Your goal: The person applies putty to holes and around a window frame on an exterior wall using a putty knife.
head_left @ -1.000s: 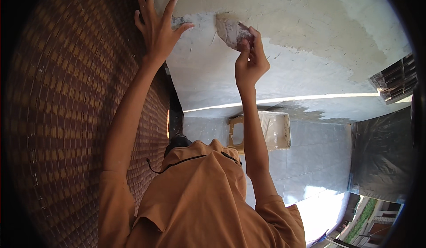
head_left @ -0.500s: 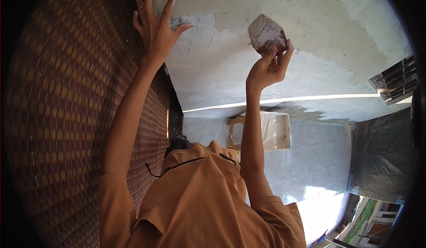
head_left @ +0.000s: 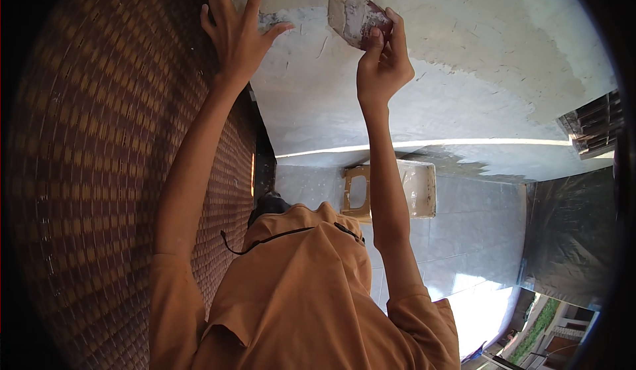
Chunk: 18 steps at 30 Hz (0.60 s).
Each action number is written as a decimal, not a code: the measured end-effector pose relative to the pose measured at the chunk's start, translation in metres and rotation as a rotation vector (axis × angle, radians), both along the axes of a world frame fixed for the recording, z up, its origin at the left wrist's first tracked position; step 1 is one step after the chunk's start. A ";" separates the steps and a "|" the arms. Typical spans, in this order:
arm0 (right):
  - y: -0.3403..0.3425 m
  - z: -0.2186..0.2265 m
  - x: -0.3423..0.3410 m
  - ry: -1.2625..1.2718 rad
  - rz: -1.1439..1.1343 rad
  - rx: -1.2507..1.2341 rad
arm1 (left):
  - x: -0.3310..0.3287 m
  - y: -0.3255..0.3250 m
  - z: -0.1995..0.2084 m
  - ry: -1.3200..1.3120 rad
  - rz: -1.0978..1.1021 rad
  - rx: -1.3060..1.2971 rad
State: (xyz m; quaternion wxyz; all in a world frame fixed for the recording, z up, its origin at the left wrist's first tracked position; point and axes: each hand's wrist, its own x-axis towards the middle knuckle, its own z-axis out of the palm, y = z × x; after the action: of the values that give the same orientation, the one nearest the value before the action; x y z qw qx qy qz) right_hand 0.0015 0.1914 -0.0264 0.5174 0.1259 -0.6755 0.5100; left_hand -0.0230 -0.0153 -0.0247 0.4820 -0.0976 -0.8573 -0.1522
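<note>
My right hand pinches a flat putty spreader, reddish-brown and caked with pale plaster. Its far side lies against or very close to the plastered wall; exact contact I cannot tell. My left hand is raised at the wall's left edge, fingers spread, holding nothing. Beside its thumb is a grey, rough patch in the plaster. Darker, damp-looking plaster covers the upper right of the wall, paler plaster the part below.
A woven brown panel rises close along my left side. Below the wall, a yellowish frame and a plaster-smeared tray sit over the grey tiled floor. A dark sheet hangs at the right, below a vent grille.
My right hand has moved the putty spreader left and upward along the wall, nearer my left hand. The left hand stays spread in nearly the same place.
</note>
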 end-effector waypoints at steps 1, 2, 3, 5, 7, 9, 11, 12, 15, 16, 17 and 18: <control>0.004 0.002 -0.001 -0.037 -0.051 -0.006 | 0.001 -0.001 0.000 0.000 0.001 0.005; 0.007 0.006 -0.001 0.055 -0.069 -0.143 | 0.002 -0.003 0.002 0.005 0.012 0.005; 0.013 0.011 0.004 0.144 -0.090 -0.278 | 0.004 -0.001 0.002 -0.020 0.020 -0.018; 0.021 0.018 0.021 0.146 -0.049 -0.435 | 0.002 0.001 0.001 -0.045 0.028 -0.041; 0.010 0.013 0.013 0.109 0.025 -0.198 | -0.003 0.003 -0.002 0.003 0.008 -0.016; 0.000 0.007 0.006 -0.011 -0.005 0.124 | -0.003 0.000 0.001 0.009 0.024 -0.026; 0.006 0.001 -0.003 0.072 -0.116 -0.077 | -0.001 -0.004 0.002 0.020 0.064 -0.037; 0.015 0.004 0.003 0.117 -0.128 -0.179 | -0.001 -0.003 0.001 0.009 0.054 -0.040; 0.032 0.009 0.023 0.113 -0.095 -0.319 | -0.001 0.004 0.001 -0.001 0.006 -0.012; 0.024 0.006 0.019 0.103 -0.009 -0.259 | -0.001 0.006 0.001 0.000 -0.033 0.021; 0.023 -0.008 0.011 0.040 -0.012 -0.068 | -0.004 0.003 0.000 -0.001 -0.045 0.019; 0.014 -0.014 0.005 0.053 -0.031 0.062 | -0.011 -0.004 -0.001 0.107 -0.027 -0.025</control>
State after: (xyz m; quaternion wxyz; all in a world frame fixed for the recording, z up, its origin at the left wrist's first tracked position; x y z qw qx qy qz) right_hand 0.0069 0.2057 -0.0405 0.5389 0.1449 -0.6790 0.4770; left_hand -0.0337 -0.0190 -0.0255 0.5236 -0.1232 -0.8309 -0.1423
